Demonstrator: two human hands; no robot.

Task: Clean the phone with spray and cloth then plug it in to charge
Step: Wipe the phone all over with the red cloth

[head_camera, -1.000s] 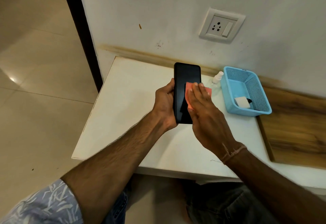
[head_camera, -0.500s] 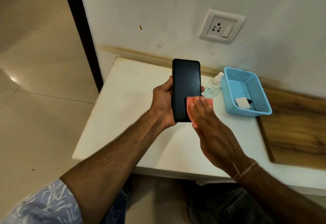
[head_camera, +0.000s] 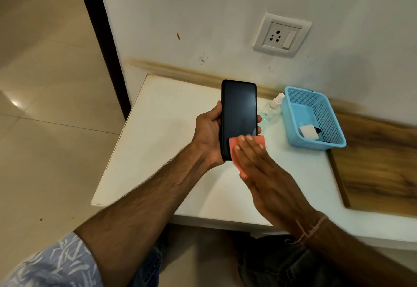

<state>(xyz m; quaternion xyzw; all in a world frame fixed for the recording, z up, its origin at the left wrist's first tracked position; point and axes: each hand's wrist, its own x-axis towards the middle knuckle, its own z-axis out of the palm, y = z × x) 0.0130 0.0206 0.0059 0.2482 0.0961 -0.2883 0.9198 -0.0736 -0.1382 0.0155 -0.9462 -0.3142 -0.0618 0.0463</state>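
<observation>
Left grip curls round the upright phone; right grip, fingers straight, presses cloth on its screen.

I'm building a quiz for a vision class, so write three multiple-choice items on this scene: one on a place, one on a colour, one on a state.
1. Where is the white charger block? A. in the light blue plastic mesh basket B. on the floor C. in the wall socket
2. What colour is the small cloth on the black slab phone? A. green B. coral pink C. yellow
3. How is the right hand? A. flat, fingers straight on the cloth B. a bare fist C. gripping a bottle
Key: 1 A, it lies on the basket's floor; 2 B, coral shows beside the fingers; 3 A, straight fingers press the cloth to the screen.
</observation>
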